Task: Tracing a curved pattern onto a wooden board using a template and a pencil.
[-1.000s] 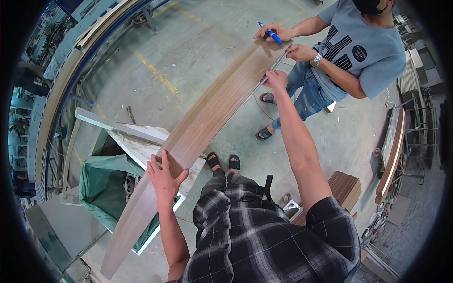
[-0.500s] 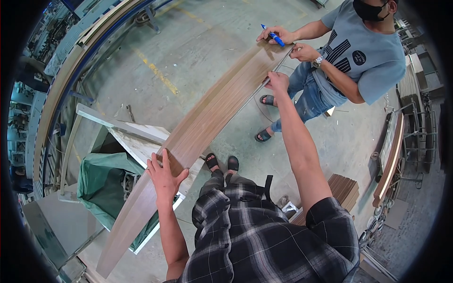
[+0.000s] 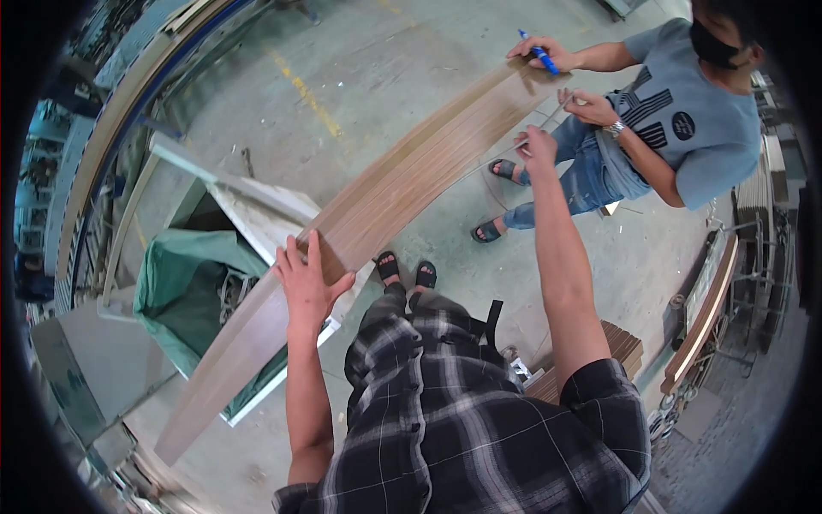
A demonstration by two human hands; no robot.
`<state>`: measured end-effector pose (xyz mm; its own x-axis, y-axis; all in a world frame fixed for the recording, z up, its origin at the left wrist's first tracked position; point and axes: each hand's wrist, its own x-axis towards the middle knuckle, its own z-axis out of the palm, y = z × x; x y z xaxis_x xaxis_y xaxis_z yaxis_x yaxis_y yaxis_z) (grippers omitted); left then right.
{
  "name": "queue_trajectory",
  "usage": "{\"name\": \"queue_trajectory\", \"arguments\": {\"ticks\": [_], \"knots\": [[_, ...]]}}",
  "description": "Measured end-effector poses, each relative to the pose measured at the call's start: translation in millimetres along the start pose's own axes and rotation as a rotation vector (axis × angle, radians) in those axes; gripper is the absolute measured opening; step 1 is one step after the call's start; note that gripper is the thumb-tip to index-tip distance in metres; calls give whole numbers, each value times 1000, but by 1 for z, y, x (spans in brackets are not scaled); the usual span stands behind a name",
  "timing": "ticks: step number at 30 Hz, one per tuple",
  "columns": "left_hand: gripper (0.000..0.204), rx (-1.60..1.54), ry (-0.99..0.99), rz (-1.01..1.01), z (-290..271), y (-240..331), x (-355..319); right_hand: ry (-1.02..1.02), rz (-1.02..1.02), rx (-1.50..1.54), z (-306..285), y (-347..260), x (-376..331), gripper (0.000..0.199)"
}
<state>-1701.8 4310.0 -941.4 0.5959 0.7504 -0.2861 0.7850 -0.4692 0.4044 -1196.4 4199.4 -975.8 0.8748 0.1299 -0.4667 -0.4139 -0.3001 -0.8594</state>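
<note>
A long wooden board [image 3: 411, 193] with fine grain runs diagonally from lower left to upper right. My left hand [image 3: 312, 283] lies across it with fingers spread. My right hand [image 3: 538, 150], near the far right end, pinches a thin pale strip [image 3: 505, 155] beside the board's edge. A co-worker's left hand [image 3: 591, 110] holds the strip farther along, off the edge. The co-worker's other hand [image 3: 533, 53] rests at the board's far end and holds a blue marker [image 3: 539, 56]. What the strip is made of cannot be told.
A white-edged frame [image 3: 257, 201] and a green fabric-lined bin [image 3: 158, 283] stand under the board at left. The co-worker [image 3: 685, 120] stands at the far right. Stacked brown boards [image 3: 621, 347] lie right of my body, with a long plank [image 3: 702, 317] beyond.
The board and both my hands appear shifted slightly in view. The strip has come away from the board's edge near the far end, and the co-worker's left hand has moved off the board.
</note>
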Motion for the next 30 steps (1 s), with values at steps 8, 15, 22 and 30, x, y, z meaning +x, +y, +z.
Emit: {"name": "queue_trajectory", "arguments": {"ticks": [8,15,22,30], "knots": [[104,-9,-28,-55,13,-17,-20,-220,142,540,5,54,-73,28],[87,-62,139,-6,39,-55,-65,-389,81,511,-24,94,-162,41],[78,-77,199,-82,44,-109,-96,-381,113,415,-50,92,-223,48],[83,-66,235,-61,39,-174,-116,-314,162,294,-75,83,-300,48]]}}
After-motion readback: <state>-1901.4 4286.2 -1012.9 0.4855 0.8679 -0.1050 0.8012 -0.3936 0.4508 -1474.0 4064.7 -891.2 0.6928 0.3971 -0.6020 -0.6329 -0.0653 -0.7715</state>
